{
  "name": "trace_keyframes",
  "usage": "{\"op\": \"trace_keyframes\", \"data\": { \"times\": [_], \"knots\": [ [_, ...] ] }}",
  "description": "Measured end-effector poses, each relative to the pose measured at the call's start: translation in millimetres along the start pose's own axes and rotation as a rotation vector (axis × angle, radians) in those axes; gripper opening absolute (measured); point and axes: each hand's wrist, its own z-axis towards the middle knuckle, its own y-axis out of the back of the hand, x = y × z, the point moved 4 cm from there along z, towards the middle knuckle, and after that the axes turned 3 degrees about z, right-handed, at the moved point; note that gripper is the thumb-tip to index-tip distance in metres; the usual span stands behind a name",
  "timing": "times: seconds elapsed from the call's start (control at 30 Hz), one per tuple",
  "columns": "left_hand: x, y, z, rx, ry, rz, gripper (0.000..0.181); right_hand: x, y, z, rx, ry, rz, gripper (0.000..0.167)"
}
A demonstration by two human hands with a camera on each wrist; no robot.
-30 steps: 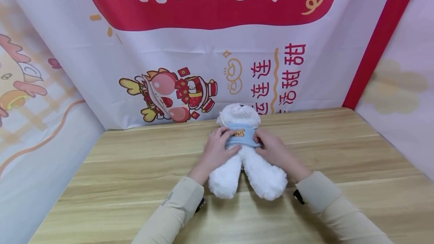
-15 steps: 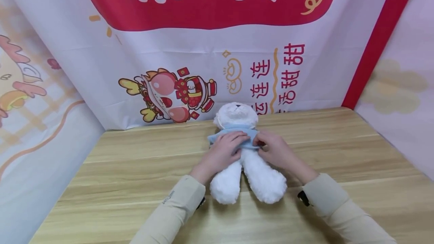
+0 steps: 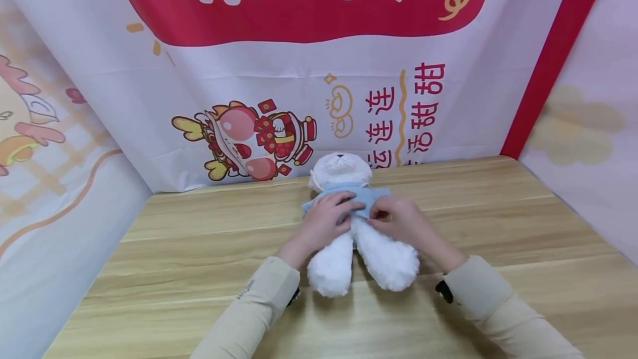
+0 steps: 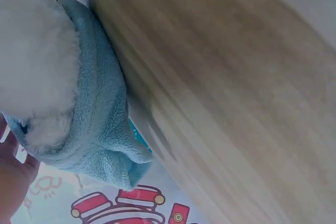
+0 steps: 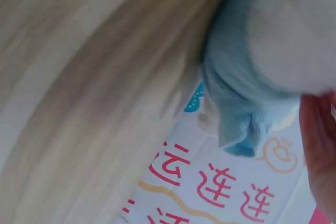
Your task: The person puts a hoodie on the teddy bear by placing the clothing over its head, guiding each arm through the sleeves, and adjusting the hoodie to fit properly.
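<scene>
A white plush toy [image 3: 331,267] lies on its back, legs towards me, wearing a light blue shirt [image 3: 366,197] whose sleeves flare out on both sides. My left hand [image 3: 326,216] lies across the shirt's front, fingers on the cloth and thumb at the lower hem. At the hem's right side, my right hand [image 3: 401,219] pinches the cloth between thumb and fingers. Folded fleece of the shirt [image 4: 100,114] shows in the left wrist view, with part of my left hand [image 4: 13,177] at the edge. The print on the shirt's front is covered.
The toy lies on a wooden table [image 3: 199,259], its head close to the back edge. Behind it hangs a white and red printed cloth [image 3: 279,60]. Printed panels also stand at the left [image 3: 60,143] and right [image 3: 583,121].
My left hand has moved right across the shirt, covering its print, and the left sleeve has come into view. The right sleeve now flares out too. The right hand stays at the hem.
</scene>
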Motion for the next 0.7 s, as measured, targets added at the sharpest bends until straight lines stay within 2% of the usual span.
{"op": "trace_keyframes", "data": {
  "times": [0.07, 0.1, 0.2, 0.27, 0.37, 0.47, 0.57, 0.7],
  "knots": [
    [-0.2, 0.1, 0.6, 0.013, -0.002, 0.007, 0.036, -4, 3, 0.7, 0.074, -0.102, 0.076, 0.006],
    [-0.1, -0.2, 0.7, 0.019, -0.003, 0.011, 0.037, -9, 4, 1.1, 0.086, -0.166, 0.101, 0.004],
    [1.6, -1.4, -0.9, 0.026, -0.003, 0.023, 0.041, -26, 12, 1.0, 0.038, -0.366, 0.117, 0.014],
    [4.3, -0.9, -2.0, 0.026, -0.003, 0.024, 0.044, -38, 16, 2.2, -0.002, -0.448, 0.108, 0.022],
    [7.2, -1.8, -5.5, 0.025, -0.005, 0.009, 0.045, -52, 12, 3.0, -0.005, -0.504, 0.101, 0.025],
    [8.5, -2.6, -7.6, 0.015, -0.010, -0.008, 0.043, -55, 4, 6.8, 0.014, -0.521, 0.116, 0.026],
    [8.4, -2.1, -8.3, -0.001, -0.023, -0.015, 0.039, -54, 0, 12.5, -0.003, -0.510, 0.112, 0.027],
    [7.2, -2.1, -9.2, -0.019, -0.055, -0.001, 0.035, -53, -3, 17.7, -0.025, -0.506, 0.184, 0.026]
  ]
}}
